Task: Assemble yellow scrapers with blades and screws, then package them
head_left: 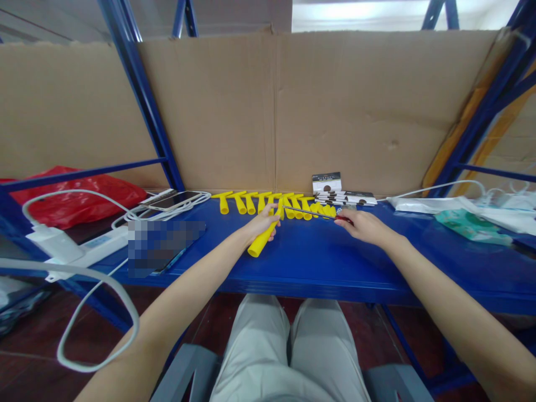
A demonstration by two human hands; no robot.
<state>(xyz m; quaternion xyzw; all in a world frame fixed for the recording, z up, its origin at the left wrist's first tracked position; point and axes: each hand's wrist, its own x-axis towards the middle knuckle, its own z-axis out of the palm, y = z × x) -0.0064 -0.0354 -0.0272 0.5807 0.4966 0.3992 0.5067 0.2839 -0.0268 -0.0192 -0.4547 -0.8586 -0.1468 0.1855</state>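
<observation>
My left hand is closed around a yellow plastic piece with a thick round handle, which slants down toward the table's front edge. In my right hand is a screwdriver with a long thin shaft and a dark red handle, held almost level. Its shaft points left, and the tip meets the upper end of the yellow piece; whether a screw sits there is too small to tell. Behind my hands, several similar yellow pieces stand in a row, with smaller yellow parts near the screwdriver's shaft.
Small black-and-white boxes are piled against the cardboard wall. To the left lie a power strip with cables, a phone, a dark flat item and a red bag. A green plastic packet lies right on the blue table.
</observation>
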